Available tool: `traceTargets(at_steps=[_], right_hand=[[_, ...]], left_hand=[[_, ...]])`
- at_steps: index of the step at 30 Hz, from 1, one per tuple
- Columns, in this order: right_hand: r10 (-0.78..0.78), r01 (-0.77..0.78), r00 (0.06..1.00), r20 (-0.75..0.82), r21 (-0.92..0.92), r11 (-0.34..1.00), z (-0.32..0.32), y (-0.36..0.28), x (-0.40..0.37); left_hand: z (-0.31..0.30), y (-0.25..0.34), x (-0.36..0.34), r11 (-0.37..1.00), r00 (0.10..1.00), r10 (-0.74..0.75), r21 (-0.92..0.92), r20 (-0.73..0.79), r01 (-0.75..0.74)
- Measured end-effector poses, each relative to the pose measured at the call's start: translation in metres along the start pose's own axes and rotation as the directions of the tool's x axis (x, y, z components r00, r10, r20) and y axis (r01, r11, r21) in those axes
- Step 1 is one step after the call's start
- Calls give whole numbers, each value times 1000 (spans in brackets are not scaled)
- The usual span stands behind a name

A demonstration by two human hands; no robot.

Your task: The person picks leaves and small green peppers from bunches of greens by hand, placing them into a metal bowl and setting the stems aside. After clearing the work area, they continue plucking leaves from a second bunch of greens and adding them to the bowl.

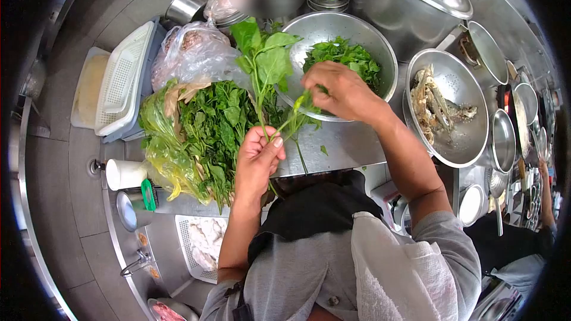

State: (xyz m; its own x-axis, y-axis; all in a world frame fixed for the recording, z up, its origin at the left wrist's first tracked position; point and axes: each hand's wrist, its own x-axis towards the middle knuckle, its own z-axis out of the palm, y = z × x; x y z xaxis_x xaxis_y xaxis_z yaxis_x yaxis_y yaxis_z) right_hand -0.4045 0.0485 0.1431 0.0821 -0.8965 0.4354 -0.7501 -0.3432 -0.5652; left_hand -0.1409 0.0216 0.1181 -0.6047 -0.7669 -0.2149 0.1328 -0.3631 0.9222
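My left hand [260,159] is closed around the green stems of a leafy sprig [272,62], whose broad leaves stand up above the fingers. At the near edge of a large steel bowl [389,53], my right hand [336,90] has its fingers bent together around a bit of green leaf. Picked leaves [345,53] lie inside that bowl. To the left, a big heap of leafy greens [220,116] spills from a yellowish plastic bag [156,122] beside my left hand.
A steel bowl with fish pieces [443,107] stands at the right. White baskets [122,77] and a knotted clear bag [190,53] are at the left. A white cup [125,174] sits near the sink. Another person's arm [546,193] shows at far right.
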Motion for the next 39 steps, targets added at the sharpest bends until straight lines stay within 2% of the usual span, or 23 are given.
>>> traceTargets(at_steps=[3,4,7,8,11,14,18,21,24,27,28,31,34,36,39], right_hand=[[158,-164,972,-173,-20,986,2,30,-6],[121,-164,963,-242,-171,971,-3,40,-8],[34,-190,938,-344,-432,882,-19,47,-9],[50,-199,936,-347,-408,891,-23,44,-11],[-156,6,888,-433,-329,944,-26,1,8],[-285,107,856,-430,-392,914,-22,-25,29],[-266,168,869,-416,-258,951,-6,-14,41],[-206,154,881,-425,-153,976,-2,-16,36],[-149,114,892,-427,-107,988,-2,-14,34],[-49,69,814,-579,12,998,-3,5,32],[-7,-64,782,-623,-92,994,-10,13,30],[79,-323,876,-477,-456,829,-32,23,14],[-88,-163,883,-461,-476,864,-28,7,8],[-231,78,899,-372,-384,920,-11,-17,9],[-254,159,929,-270,-328,931,14,-38,12]], left_hand=[[-2,1,2,999,999,-42,15,5,42],[-3,-1,3,999,1000,-23,42,-13,24],[-5,-3,3,989,997,40,148,-62,-31],[-4,-4,3,979,995,65,196,-78,-49],[1,-7,4,942,986,137,321,-93,-100],[4,-10,3,918,983,173,370,-58,-139],[8,-6,-2,926,989,138,361,-53,-110],[0,-6,-4,928,991,110,364,-73,-76],[-6,-10,-5,925,987,126,370,-98,-81],[-10,-11,-4,921,986,119,385,-118,-65],[-10,-12,-3,927,986,116,369,-119,-65],[-15,-14,-2,936,986,108,346,-126,-58],[-17,-16,3,929,987,111,365,-120,-60],[-11,-16,5,926,988,115,370,-103,-69],[-3,-13,5,928,993,102,366,-65,-71]])
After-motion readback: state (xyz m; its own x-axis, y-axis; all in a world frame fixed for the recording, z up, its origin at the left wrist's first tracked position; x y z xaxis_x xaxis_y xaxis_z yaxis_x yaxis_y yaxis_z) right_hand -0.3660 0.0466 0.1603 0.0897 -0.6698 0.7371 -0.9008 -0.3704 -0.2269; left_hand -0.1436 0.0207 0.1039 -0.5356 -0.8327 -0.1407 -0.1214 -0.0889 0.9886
